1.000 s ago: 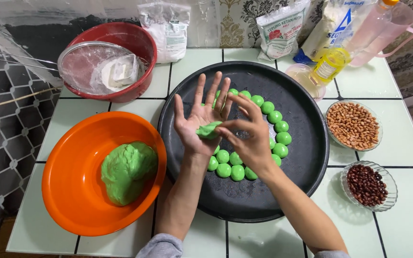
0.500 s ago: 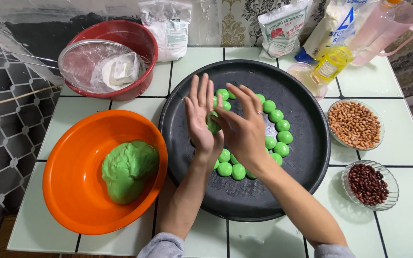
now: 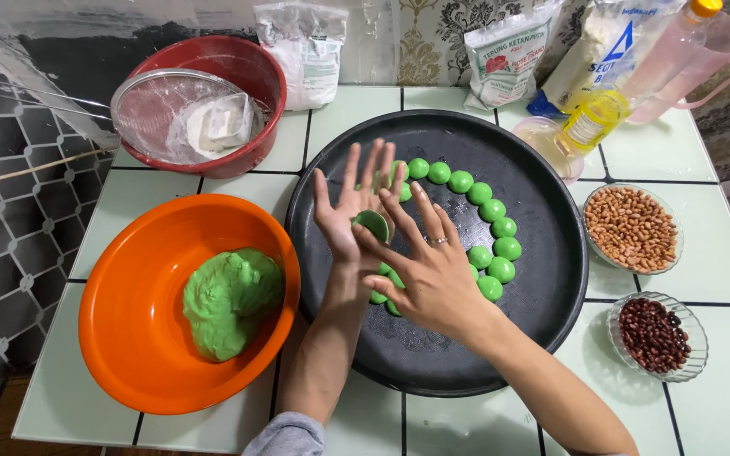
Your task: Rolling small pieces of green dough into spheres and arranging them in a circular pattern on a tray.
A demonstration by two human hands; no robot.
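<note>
The white tiled table [image 3: 344, 114] carries everything. Biggest on it is the round black tray [image 3: 542, 211] in front of me, and just beside it at nine o'clock sits the orange bowl [image 3: 120, 287], with a lump of green dough [image 3: 230, 300] lying in its right half. At eleven o'clock from the tray stands the red bowl [image 3: 251, 76], a sieve [image 3: 158, 110] resting across it. Bags of flour [image 3: 504, 55] and a pink jug [image 3: 686, 55] line the back edge from twelve to two o'clock, a small yellow oil bottle [image 3: 589, 118] near them. At three o'clock of the tray is a glass dish of peanuts [image 3: 631, 228]; at four o'clock, a smaller dish of dark red beans [image 3: 654, 335].

Over the tray's middle, my left hand [image 3: 344, 211] is held open, palm up, fingers spread toward twelve o'clock. My right hand [image 3: 433, 270] lies across it, fingers flat and splayed, pressing a small green dough piece [image 3: 373, 224] between fingertips and left palm.

A curved row of green dough balls [image 3: 492, 209] runs on the tray from twelve round to five o'clock of my hands, partly hidden beneath them.
</note>
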